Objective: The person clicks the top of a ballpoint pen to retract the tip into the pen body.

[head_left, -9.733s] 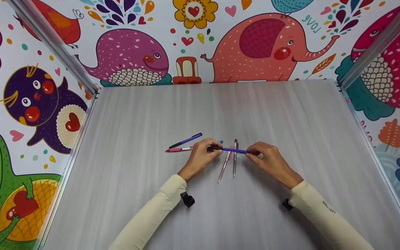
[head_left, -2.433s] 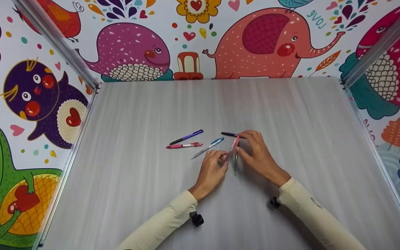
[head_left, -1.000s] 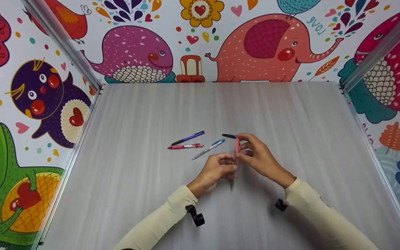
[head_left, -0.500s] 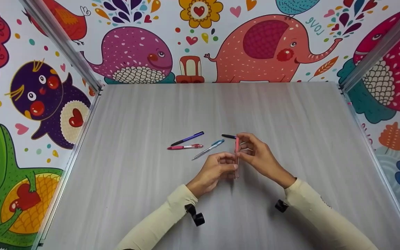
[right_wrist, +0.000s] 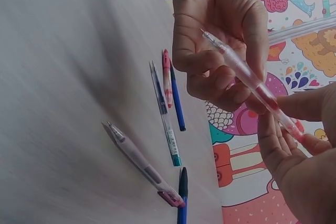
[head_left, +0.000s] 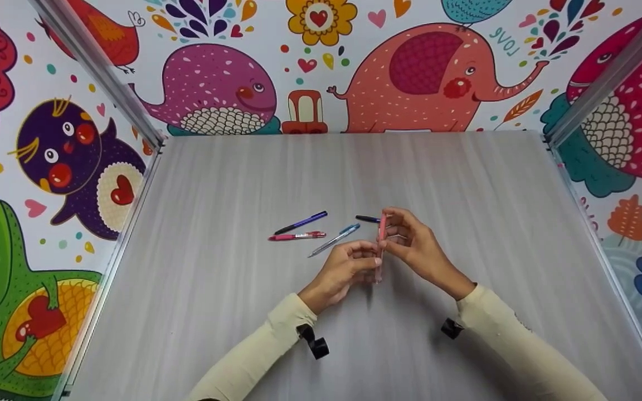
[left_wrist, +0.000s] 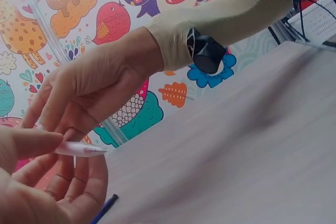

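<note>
A clear pink pen (head_left: 383,225) is held between both hands above the table, tilted steeply in the head view. My left hand (head_left: 342,274) pinches its lower part between thumb and fingers. My right hand (head_left: 426,253) pinches the upper, pinker end with thumb and fingertips. In the right wrist view, the bare metal tip of the pink pen (right_wrist: 239,69) points past the left palm. Behind the right fingers lies a blue pen with a black end (head_left: 366,219), partly hidden. A clear pen with a dark pink clip (right_wrist: 139,158) lies beneath the hands.
Left of the hands lie a clear pen with a blue end (head_left: 334,240), a red-pink pen (head_left: 297,236) and a blue-and-black pen (head_left: 300,222). The grey table (head_left: 232,184) is bordered by walls with cartoon animals and metal posts (head_left: 95,72).
Earlier both hands held a blue pen; it now lies behind the right hand. The pink pen has since been lifted from the table. In the last half second it has shifted and tilted slightly.
</note>
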Demonstrator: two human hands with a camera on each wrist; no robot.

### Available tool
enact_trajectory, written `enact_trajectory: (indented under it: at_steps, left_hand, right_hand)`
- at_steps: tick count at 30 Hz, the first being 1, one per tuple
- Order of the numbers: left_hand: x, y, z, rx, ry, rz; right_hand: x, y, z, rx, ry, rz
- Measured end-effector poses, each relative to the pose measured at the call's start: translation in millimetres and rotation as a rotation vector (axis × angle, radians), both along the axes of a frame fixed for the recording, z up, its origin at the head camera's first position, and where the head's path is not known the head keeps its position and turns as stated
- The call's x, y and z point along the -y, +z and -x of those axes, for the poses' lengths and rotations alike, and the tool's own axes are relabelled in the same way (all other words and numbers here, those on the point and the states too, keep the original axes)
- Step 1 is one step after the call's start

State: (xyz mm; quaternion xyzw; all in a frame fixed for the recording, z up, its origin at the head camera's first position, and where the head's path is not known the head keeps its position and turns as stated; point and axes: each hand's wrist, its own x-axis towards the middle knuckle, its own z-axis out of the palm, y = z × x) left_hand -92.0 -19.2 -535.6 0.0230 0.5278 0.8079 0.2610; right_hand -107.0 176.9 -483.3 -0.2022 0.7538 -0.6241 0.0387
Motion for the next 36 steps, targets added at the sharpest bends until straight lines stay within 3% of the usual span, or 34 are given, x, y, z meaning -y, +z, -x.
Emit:
enact_trajectory:
  at_steps: [10, 21, 25, 28, 36]
  left_hand:
    - [5.5, -7.9, 3.0, -0.108, 0.025, 0.158]
    - [15.0, -11.9, 7.4, -0.199, 0.029, 0.248]
    - [19.8, -12.1, 8.6, -0.203, 0.027, 0.270]
    - [21.3, -12.7, 9.5, -0.215, 0.030, 0.287]
    - [23.5, -14.8, 12.2, -0.249, 0.030, 0.315]
  right_hand:
    - [-6, -2.1, 0.4, -0.041, -0.053, 0.005]
    - [-19, 0.4, 2.6, -0.019, -0.037, -0.151]
    - [-27, -18.5, 9.1, -0.031, -0.006, -0.209]
    - [-34, -33.7, 14.2, -0.080, 0.023, -0.261]
    - [-38, -34.9, 12.6, -0.338, 0.108, -0.490]
